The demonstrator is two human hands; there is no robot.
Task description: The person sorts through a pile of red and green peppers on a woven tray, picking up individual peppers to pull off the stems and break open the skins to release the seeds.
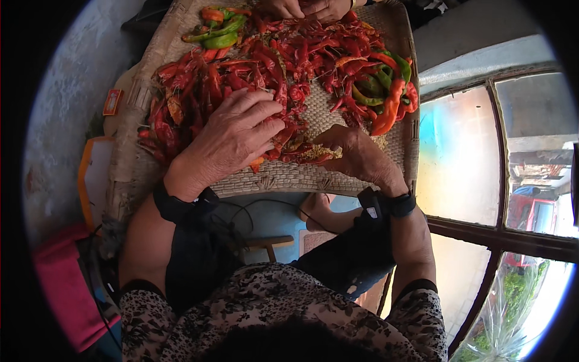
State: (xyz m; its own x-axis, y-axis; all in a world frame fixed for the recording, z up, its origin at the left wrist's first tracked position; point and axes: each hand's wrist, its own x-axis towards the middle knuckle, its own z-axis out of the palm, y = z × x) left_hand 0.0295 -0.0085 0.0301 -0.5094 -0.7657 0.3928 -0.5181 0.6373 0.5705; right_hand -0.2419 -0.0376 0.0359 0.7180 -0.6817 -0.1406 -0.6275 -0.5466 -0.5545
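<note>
A woven tray holds a heap of red chili peppers, many split or wrinkled, with pale seeds scattered over its weave. My left hand lies palm down on the heap's near edge, fingers stretched and slightly apart; what is under the palm is hidden. To its right, my right hand hovers low over the seeds at the near rim. Its thumb and forefinger stand apart with nothing visible between them, while the other fingers are partly hidden. Red pepper pieces lie between my hands.
Another person's hands work at the tray's far edge. Green peppers lie far left, and more green and orange peppers sit along the right rim. A framed window stands on the right, a pink cloth on the left.
</note>
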